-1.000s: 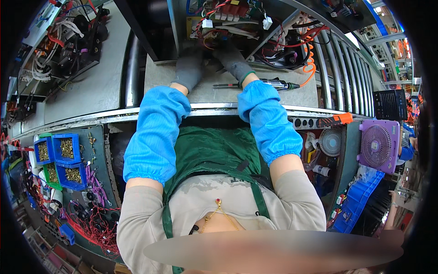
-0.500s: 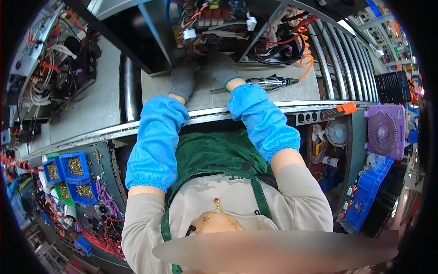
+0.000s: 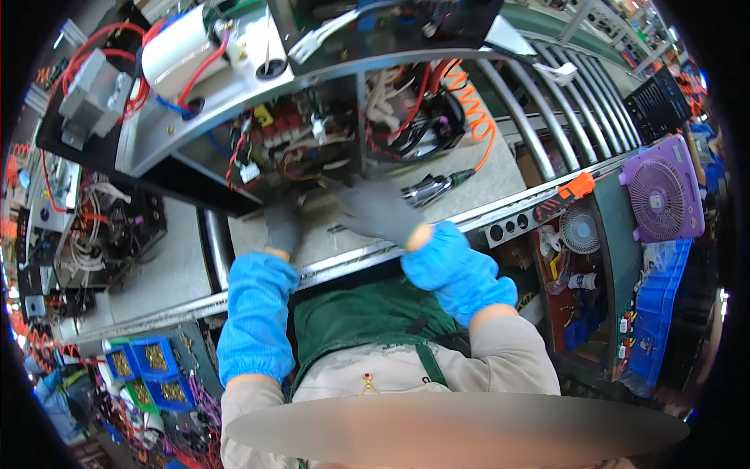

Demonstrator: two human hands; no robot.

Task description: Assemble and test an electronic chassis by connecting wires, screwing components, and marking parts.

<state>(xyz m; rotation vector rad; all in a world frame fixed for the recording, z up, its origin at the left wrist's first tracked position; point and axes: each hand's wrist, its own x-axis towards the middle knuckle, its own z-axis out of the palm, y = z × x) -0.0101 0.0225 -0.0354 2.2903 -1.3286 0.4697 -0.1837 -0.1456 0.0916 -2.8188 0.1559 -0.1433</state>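
Note:
A metal chassis with a bundle of wiring inside its open front stands on the work surface before me. My left hand, in a grey glove, is at the chassis's lower front edge; its fingers are dark and blurred, so their grip does not show. My right hand, also gloved in grey, lies just right of it with fingers stretched toward the chassis opening, holding nothing that I can see. Beside the right hand lies a power screwdriver joined to an orange coiled hose, its front part partly covered by that hand.
A white cylinder with red wires sits on top of the chassis. A second wired unit stands at left. Metal rollers run off to the right, near a purple fan. Blue bins of screws are at lower left.
My view has shifted, with more of the chassis top now showing. Both hands have drawn back from inside the opening and moved apart, the right one nearer the screwdriver.

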